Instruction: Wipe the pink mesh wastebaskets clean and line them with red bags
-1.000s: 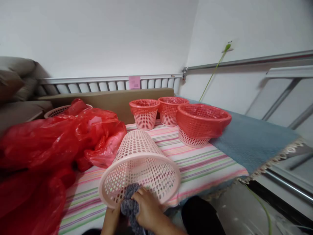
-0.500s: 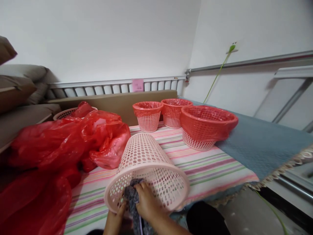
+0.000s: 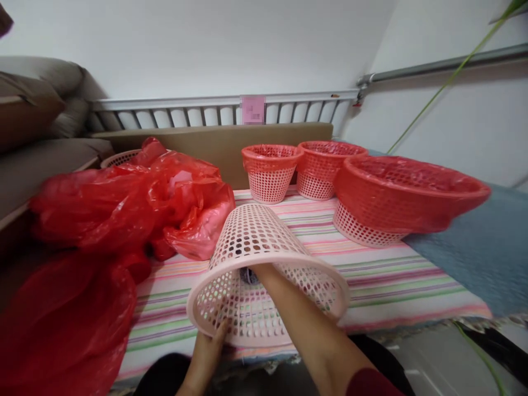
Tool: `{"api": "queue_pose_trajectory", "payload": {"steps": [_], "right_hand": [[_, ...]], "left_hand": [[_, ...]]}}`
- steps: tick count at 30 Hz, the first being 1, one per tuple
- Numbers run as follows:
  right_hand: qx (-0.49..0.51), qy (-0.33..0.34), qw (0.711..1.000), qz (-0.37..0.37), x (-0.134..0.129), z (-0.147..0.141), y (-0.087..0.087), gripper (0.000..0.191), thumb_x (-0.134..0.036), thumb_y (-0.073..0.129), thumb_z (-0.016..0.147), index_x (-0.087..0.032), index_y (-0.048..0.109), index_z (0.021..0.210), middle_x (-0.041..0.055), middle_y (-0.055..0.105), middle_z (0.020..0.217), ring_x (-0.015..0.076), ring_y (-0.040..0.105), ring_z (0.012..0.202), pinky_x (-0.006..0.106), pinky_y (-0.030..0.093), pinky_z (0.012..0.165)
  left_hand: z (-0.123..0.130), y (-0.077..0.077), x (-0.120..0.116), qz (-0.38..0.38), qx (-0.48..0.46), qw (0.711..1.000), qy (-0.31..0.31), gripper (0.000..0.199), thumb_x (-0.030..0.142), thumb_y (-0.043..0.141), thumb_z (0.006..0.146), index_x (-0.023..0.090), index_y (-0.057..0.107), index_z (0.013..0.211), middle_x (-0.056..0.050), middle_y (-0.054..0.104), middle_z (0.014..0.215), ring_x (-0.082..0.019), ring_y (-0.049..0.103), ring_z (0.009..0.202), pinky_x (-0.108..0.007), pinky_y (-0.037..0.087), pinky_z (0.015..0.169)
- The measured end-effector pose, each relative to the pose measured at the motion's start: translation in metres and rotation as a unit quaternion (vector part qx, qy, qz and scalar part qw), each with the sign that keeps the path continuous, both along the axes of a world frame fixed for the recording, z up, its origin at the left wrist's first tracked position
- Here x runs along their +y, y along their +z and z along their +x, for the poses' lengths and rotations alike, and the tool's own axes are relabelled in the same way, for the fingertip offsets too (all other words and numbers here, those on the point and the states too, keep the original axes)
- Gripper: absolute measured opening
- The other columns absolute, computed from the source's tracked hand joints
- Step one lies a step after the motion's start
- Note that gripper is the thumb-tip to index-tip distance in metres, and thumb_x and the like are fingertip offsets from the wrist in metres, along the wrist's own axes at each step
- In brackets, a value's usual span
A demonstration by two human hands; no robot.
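Note:
A pale pink perforated basket lies on its side on the striped cloth, its mouth facing me. My left hand grips the lower left of its rim, with the thumb inside. My right hand reaches deep into the basket; its fingers are hidden behind the upper rim and wall. Beside it, a bit of dark grey cloth shows inside the basket.
Three baskets lined with red bags stand behind and to the right: left one, middle one, large one. Crumpled red bags pile up at left, before another basket. Grey cushions sit far left.
My right hand has gone from the basket's mouth deeper inside, taking the grey cloth along. My left hand stays at the lower rim. The view has shifted, and the lined baskets appear closer.

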State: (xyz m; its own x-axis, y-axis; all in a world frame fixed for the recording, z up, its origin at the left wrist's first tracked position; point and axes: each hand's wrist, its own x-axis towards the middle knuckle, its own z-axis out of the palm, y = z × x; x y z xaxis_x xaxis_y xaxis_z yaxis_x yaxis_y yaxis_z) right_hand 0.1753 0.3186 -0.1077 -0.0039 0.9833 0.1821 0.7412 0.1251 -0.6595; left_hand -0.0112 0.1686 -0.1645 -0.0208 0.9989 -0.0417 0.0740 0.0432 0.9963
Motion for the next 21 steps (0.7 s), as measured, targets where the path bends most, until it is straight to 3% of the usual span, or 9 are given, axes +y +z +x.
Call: {"api": "queue_pose_trajectory", "payload": {"steps": [2, 4, 8, 11, 13, 16, 21], "right_hand": [[-0.024, 0.004, 1.000, 0.001, -0.008, -0.004, 0.000, 0.041, -0.025, 0.046, 0.086, -0.021, 0.052, 0.126, 0.0070, 0.047, 0.138, 0.0255, 0.030, 0.134, 0.044, 0.018, 0.112], [-0.045, 0.006, 0.999, -0.003, -0.030, -0.008, 0.003, 0.051, -0.016, 0.055, 0.076, -0.017, 0.052, 0.126, 0.0108, 0.046, 0.138, 0.0285, 0.033, 0.132, 0.043, 0.021, 0.110], [-0.080, 0.030, 0.996, -0.020, -0.109, -0.018, 0.004, 0.042, -0.009, 0.055, 0.063, -0.016, 0.063, 0.104, 0.0112, 0.062, 0.110, 0.0262, 0.053, 0.107, 0.036, 0.038, 0.096], [-0.088, 0.054, 0.995, -0.007, -0.168, -0.025, -0.001, 0.043, -0.008, 0.053, 0.059, -0.020, 0.063, 0.099, 0.0077, 0.060, 0.106, 0.0240, 0.052, 0.104, 0.033, 0.039, 0.093], [-0.083, 0.061, 0.995, -0.011, -0.191, -0.029, -0.005, 0.045, -0.009, 0.053, 0.057, -0.022, 0.062, 0.098, 0.0062, 0.058, 0.106, 0.0234, 0.051, 0.104, 0.032, 0.038, 0.092], [-0.080, 0.063, 0.995, -0.025, -0.200, -0.029, -0.005, 0.045, -0.009, 0.053, 0.056, -0.023, 0.062, 0.098, 0.0052, 0.058, 0.103, 0.0225, 0.051, 0.102, 0.031, 0.039, 0.089], [-0.112, 0.067, 0.991, -0.034, -0.191, -0.025, 0.014, 0.040, -0.010, 0.054, 0.058, -0.023, 0.063, 0.094, 0.0056, 0.060, 0.100, 0.0240, 0.054, 0.097, 0.033, 0.041, 0.084]], "left_hand": [[0.000, -0.001, 0.000, -0.010, -0.003, 1.000, 0.003, 0.056, 0.039, 0.061, 0.073, 0.013, 0.059, 0.122, -0.014, 0.065, 0.123, -0.033, 0.055, 0.119, -0.049, 0.043, 0.102], [0.000, -0.001, -0.001, -0.026, -0.002, 1.000, 0.014, 0.056, 0.040, 0.061, 0.072, 0.012, 0.059, 0.121, -0.014, 0.066, 0.121, -0.033, 0.059, 0.113, -0.048, 0.046, 0.098], [0.001, 0.004, 0.000, -0.060, -0.016, 0.998, 0.024, 0.057, 0.045, 0.064, 0.069, 0.014, 0.062, 0.117, -0.012, 0.070, 0.114, -0.033, 0.065, 0.104, -0.046, 0.051, 0.093], [0.002, 0.011, 0.002, -0.054, -0.043, 0.998, -0.005, 0.054, 0.047, 0.070, 0.062, 0.016, 0.067, 0.106, -0.012, 0.072, 0.111, -0.033, 0.063, 0.110, -0.044, 0.046, 0.100], [0.002, 0.016, 0.002, -0.037, -0.065, 0.997, -0.011, 0.052, 0.047, 0.074, 0.057, 0.015, 0.069, 0.099, -0.012, 0.071, 0.112, -0.033, 0.059, 0.115, -0.043, 0.041, 0.105], [-0.007, 0.020, 0.003, -0.034, -0.072, 0.997, 0.022, 0.053, 0.049, 0.073, 0.059, 0.014, 0.069, 0.098, -0.013, 0.073, 0.109, -0.035, 0.058, 0.116, -0.047, 0.040, 0.105], [-0.030, 0.021, 0.011, -0.008, -0.052, 0.996, 0.072, 0.048, 0.050, 0.072, 0.060, 0.014, 0.071, 0.091, -0.012, 0.076, 0.097, -0.038, 0.060, 0.112, -0.054, 0.038, 0.104]]}}
